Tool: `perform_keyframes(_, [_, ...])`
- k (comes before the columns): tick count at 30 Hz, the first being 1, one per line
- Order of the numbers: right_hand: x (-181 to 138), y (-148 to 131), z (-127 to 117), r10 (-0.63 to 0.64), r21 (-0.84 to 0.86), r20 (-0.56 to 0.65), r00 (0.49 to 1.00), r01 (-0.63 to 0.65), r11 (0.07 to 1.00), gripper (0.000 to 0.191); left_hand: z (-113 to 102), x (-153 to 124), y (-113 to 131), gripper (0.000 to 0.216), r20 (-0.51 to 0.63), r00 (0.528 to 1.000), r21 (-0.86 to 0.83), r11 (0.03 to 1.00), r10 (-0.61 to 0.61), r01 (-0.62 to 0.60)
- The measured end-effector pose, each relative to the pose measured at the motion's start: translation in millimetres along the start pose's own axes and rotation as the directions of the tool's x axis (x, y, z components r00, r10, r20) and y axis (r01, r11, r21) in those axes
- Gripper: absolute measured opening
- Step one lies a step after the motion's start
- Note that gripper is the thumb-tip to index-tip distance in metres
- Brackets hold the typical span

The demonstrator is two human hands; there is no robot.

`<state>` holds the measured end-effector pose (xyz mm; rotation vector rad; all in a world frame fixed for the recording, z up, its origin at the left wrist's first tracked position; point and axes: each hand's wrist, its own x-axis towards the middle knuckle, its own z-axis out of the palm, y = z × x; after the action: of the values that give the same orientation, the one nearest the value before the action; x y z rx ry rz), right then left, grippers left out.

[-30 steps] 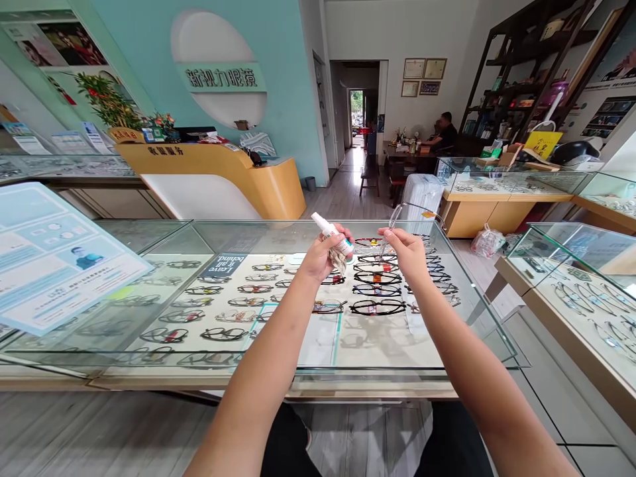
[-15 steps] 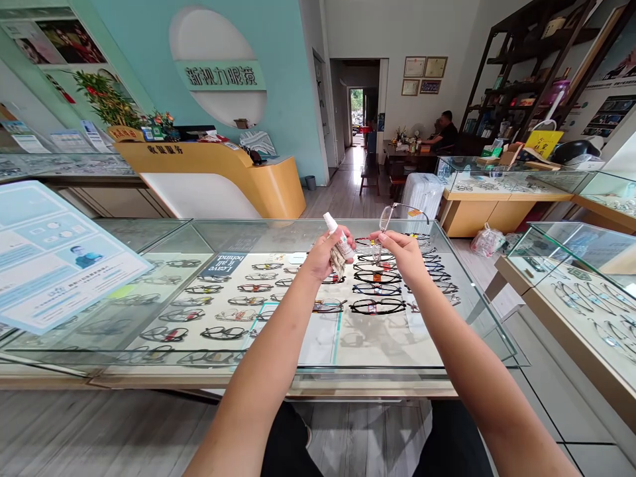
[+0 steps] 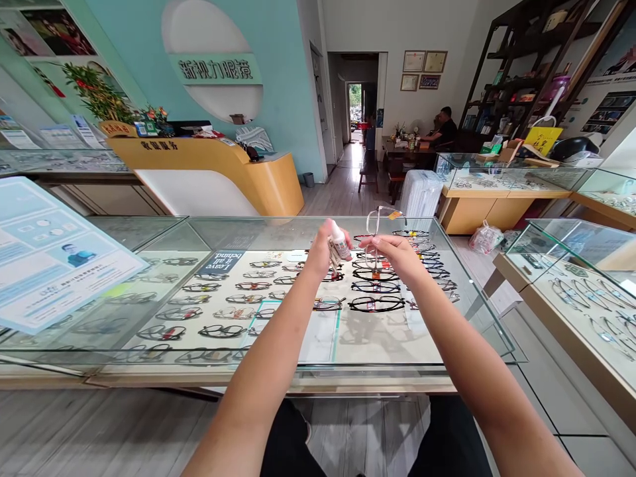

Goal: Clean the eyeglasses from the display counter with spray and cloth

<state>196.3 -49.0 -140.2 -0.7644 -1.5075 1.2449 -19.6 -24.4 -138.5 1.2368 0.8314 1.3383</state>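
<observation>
Above the glass display case point(image 3: 303, 372), my left hand point(image 3: 322, 250) is closed around a small white bottle point(image 3: 340, 244). A crumpled light cloth point(image 3: 336, 260) is bunched in the same hand below the bottle. The bottle's top leans up and left, near my thumb. Just to the right, my right hand point(image 3: 399, 256) pinches a pair of thin-framed eyeglasses point(image 3: 368, 222) by its lower part. The eyeglasses stand on end, one lens above the fingers, with a small orange tag on a temple. A short gap separates the bottle from the eyeglasses.
Rows of eyeglass frames point(image 3: 376, 304) lie inside the case beneath my hands. A large printed sign point(image 3: 59, 258) stands at the left. Another glass case point(image 3: 591, 265) is at the right. A seated person point(image 3: 444, 129) is at the back by a table.
The eyeglasses have moved left toward the bottle and turned in my right hand. My left thumb has shifted up to the bottle's top, and the bottle has tilted slightly.
</observation>
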Motion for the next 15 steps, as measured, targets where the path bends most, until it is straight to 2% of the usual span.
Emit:
perform_keyframes(3, [-0.1, 2.4, -0.7, 0.006, 0.028, 0.077, 0.997, -0.008, 1.000, 0.039, 3.1, -2.5, -4.3, 0.080, -0.033, 0.989, 0.199, 0.971, 0.142, -0.132])
perform_keyframes(7, [-2.4, 0.8, 1.4, -0.006, -0.002, 0.149, 0.989, 0.007, 1.000, 0.039, 5.8, -5.0, -6.5, 0.073, 0.021, 0.984, 0.292, 0.941, 0.175, -0.174])
perform_keyframes(11, [-4.3, -1.1, 3.9, 0.000, -0.051, 0.179, 0.984, 0.010, 0.999, 0.038, 8.3, -7.3, -3.7, 0.068, 0.008, 0.981, 0.315, 0.931, 0.194, -0.187])
perform_keyframes(15, [-2.6, 0.3, 2.8, -0.004, -0.017, 0.143, 0.990, 0.006, 1.000, 0.040, 6.8, -7.4, -2.2, 0.073, 0.026, 0.980, 0.275, 0.942, 0.195, -0.195])
